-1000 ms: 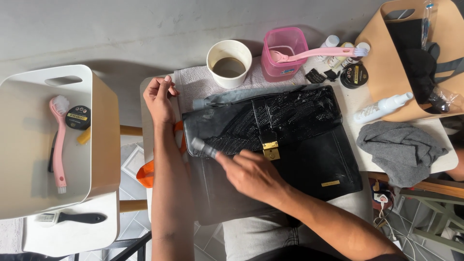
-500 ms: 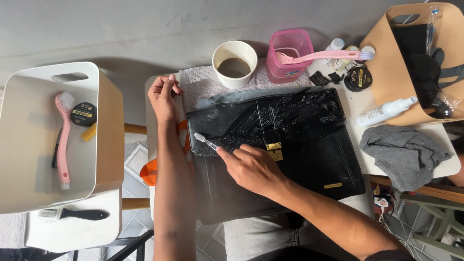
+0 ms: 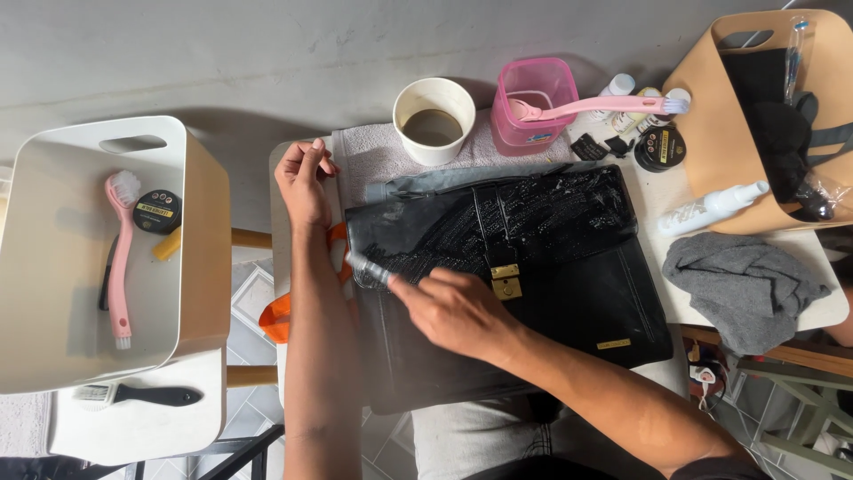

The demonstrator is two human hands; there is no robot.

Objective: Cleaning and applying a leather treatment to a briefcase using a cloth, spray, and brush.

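Scrubbing step: right hand (image 3: 458, 311) grips a brush (image 3: 367, 267) on the soapy bag (image 3: 569, 267); left hand (image 3: 304, 182), loosely curled, steadies its corner; next, firm strokes across.

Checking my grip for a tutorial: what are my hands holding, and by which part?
The right hand holds a small brush by its handle. The left hand grips nothing, resting by the black bag's top-left corner.

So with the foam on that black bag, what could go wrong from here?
1. The right hand scrubs with a brush near the black bag's left edge; foam could drip off the small table.
2. The paper cup of liquid stands just behind the bag; a nudge might tip it.
3. Foam may reach the gold clasp.
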